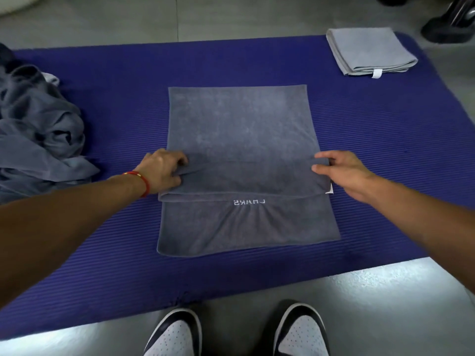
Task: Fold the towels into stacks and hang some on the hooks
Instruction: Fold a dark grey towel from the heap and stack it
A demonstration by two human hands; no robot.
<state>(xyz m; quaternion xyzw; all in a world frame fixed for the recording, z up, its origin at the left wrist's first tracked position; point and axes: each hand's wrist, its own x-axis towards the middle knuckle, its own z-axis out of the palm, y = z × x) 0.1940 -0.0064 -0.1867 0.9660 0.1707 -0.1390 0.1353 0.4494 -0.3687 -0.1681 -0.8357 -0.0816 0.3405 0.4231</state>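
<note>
A dark grey towel (239, 140) lies flat in the middle of a blue mat (123, 104), with a fold raised across its near part and white lettering below the fold. My left hand (162, 169) grips the towel's left edge at the fold, fingers curled into the cloth. At the right edge of the same fold, my right hand (341, 172) pinches the towel between thumb and fingers. A light grey towel (370, 51), folded into a neat rectangle, sits at the mat's far right corner. No hooks are in view.
A heap of unfolded grey towels (38, 134) lies on the mat's left side. My two shoes (236, 332) stand on the grey floor at the mat's near edge. Dark objects (449, 21) sit on the floor beyond the far right corner.
</note>
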